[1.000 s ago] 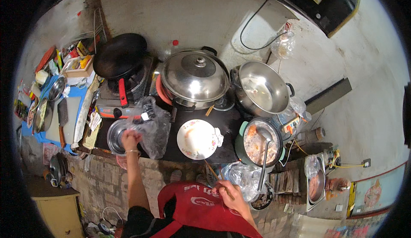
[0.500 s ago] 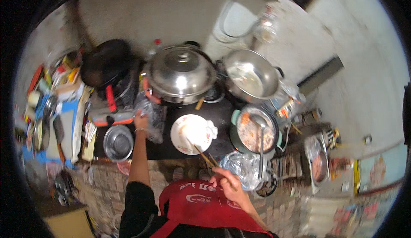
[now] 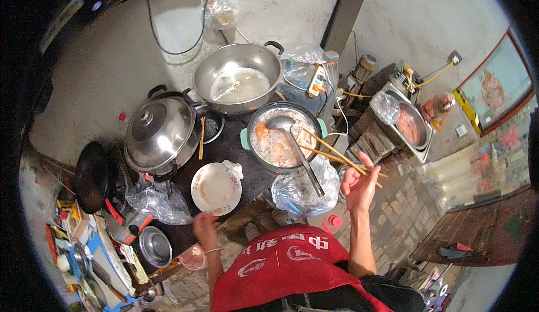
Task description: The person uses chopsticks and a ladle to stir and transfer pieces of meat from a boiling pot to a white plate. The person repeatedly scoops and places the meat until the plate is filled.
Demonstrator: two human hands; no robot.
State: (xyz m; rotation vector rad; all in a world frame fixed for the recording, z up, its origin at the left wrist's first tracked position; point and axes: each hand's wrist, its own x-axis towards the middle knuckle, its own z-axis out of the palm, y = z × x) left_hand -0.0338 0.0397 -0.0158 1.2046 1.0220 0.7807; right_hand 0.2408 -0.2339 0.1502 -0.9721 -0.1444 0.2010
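The right hand (image 3: 359, 186) held long wooden chopsticks (image 3: 342, 156) over the dark round pot of reddish stew (image 3: 281, 138) (metal ladle (image 3: 292, 138) resting inside) — the white ceramic plate (image 3: 216, 188) lay unfilled, seemingly awaiting food — left hand (image 3: 205, 228) loosely curled, empty, nearby.

The dark countertop (image 3: 247, 171) carries a white plate (image 3: 216, 188), lidded pot (image 3: 160, 134) and stew pan (image 3: 281, 138).

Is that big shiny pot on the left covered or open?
Covered. A domed steel lid with a knob sits on the pot, hiding whatever is inside.
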